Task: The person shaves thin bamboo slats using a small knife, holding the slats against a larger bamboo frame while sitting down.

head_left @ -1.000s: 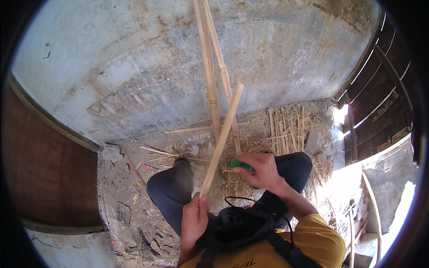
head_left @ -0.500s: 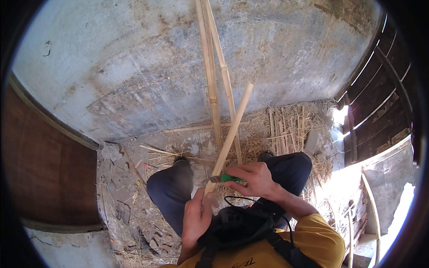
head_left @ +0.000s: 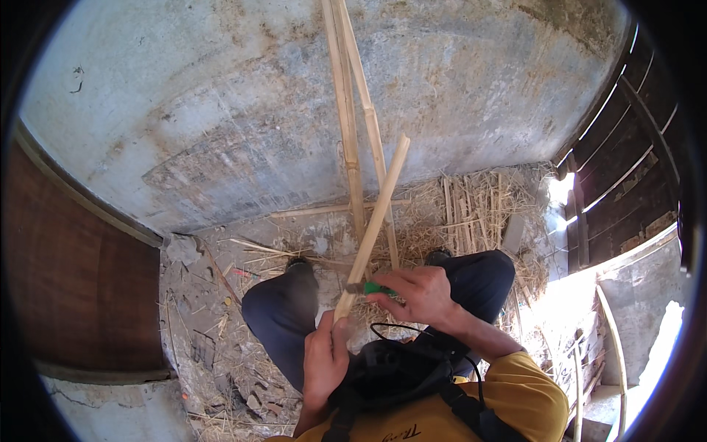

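My left hand is closed around the near end of a pale bamboo strip, which slants away from me, up and to the right. Closed on the green handle of a knife is my right hand. The knife's short grey blade lies across the strip, a little beyond my left fingers. Part of the handle is hidden by my right fingers.
Two long bamboo poles lean against the stained wall ahead. Straw and cut strips litter the floor at the far right. A brown wooden panel stands left; slatted boards are at right. My knees flank the work.
The knife and right hand have shifted slightly away from me along the bamboo strip. The strip's far end has tipped a little to the left.
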A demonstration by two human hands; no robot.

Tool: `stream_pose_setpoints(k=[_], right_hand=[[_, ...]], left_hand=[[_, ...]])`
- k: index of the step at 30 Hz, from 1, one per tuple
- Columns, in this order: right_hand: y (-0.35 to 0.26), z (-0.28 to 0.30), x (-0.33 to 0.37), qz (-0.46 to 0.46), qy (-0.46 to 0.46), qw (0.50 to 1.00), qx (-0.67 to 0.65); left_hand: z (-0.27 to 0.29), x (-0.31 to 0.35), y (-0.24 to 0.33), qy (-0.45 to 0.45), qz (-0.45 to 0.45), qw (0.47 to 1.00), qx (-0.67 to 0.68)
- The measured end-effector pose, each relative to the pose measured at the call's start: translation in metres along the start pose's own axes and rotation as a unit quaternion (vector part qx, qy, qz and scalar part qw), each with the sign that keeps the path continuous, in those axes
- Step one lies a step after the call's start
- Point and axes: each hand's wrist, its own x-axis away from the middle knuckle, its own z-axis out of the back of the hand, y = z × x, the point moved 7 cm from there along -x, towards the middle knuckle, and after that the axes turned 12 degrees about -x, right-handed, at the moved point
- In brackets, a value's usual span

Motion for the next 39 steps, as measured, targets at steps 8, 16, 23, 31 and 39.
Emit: stream_pose_setpoints(k=[8,16,23,31,39], right_hand=[[0.025,0.015,-0.008,-0.036,0.027,0.999,-0.014],[0.029,0.016,-0.014,-0.03,0.016,0.999,-0.02],[0.028,0.016,-0.017,-0.024,0.016,1.0,-0.009],[0.03,0.015,-0.02,-0.018,0.023,1.0,-0.007],[0.09,0.042,-0.025,-0.187,0.059,0.974,0.117]], left_hand=[[-0.002,0.01,-0.009,-0.018,0.011,1.0,-0.017],[0.002,0.015,-0.012,-0.014,0.005,0.999,-0.043],[0.003,0.016,-0.014,-0.003,-0.004,0.999,-0.037],[0.006,0.018,-0.013,0.002,0.006,0.999,-0.048],[0.002,0.033,-0.02,-0.034,0.022,0.997,-0.069]])
